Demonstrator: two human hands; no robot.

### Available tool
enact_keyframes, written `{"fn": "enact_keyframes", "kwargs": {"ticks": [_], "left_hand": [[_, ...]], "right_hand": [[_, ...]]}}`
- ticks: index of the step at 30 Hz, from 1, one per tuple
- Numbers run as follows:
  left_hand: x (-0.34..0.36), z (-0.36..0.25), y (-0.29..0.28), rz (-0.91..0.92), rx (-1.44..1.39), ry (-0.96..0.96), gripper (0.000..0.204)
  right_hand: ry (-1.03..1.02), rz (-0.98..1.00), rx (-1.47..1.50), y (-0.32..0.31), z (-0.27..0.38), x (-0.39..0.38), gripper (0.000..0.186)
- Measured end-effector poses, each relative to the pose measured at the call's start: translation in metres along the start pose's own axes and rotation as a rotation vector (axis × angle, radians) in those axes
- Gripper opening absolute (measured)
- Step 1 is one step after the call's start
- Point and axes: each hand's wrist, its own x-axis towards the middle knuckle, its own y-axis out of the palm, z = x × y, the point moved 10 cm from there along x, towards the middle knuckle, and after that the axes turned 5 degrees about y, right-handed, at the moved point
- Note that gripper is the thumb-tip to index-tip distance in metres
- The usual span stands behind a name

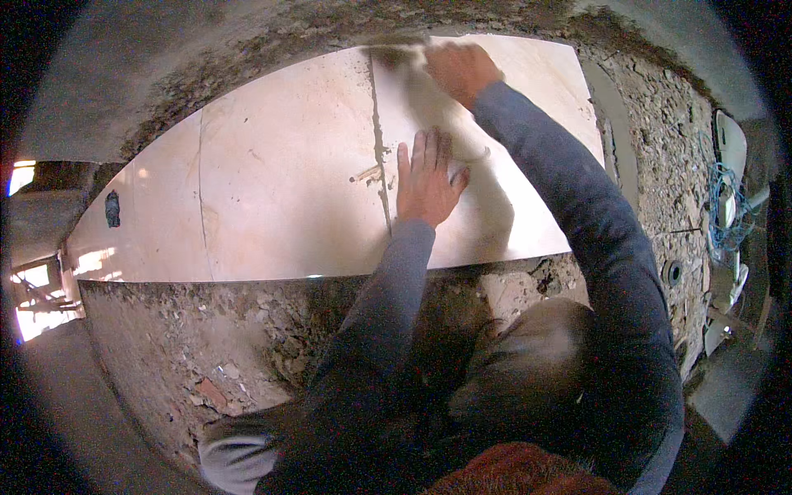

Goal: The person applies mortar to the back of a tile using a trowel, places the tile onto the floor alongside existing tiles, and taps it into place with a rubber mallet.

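Observation:
My left hand (pixel 431 180) lies flat on a pale, glossy floor tile (pixel 536 165), fingers spread, just right of the joint with the neighbouring tile (pixel 289 165). My right hand (pixel 464 73) is curled near the tile's far edge, by the wall. Motion smears its fingers, and a dark blur lies beside them; what they hold cannot be made out. Close to my left hand, a small light-coloured stick (pixel 365 174) rests by the joint, where grey mortar crumbs dot the line.
Rubble-strewn ground (pixel 198 338) borders the tiles on the near side. To the right are a grey mortar strip (pixel 617 124), rough ground (pixel 668 173), a dark ring (pixel 672 272) and tangled blue cord (pixel 726 214). A small dark object (pixel 113 208) sits on the far-left tile. A wall (pixel 272 49) runs behind.

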Motion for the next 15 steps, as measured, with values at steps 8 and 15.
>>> {"fn": "enact_keyframes", "kwargs": {"ticks": [8, 15], "left_hand": [[-0.004, 0.009, 0.005, 0.028, -0.042, -0.064, 0.072], [-0.007, 0.014, -0.004, -0.025, -0.002, -0.074, 0.072]], "right_hand": [[-0.006, 0.230, -0.129, 0.063, -0.050, 0.073, 0.032], [0.001, 0.436, -0.411, 0.018, -0.176, 0.009, 0.038]]}}
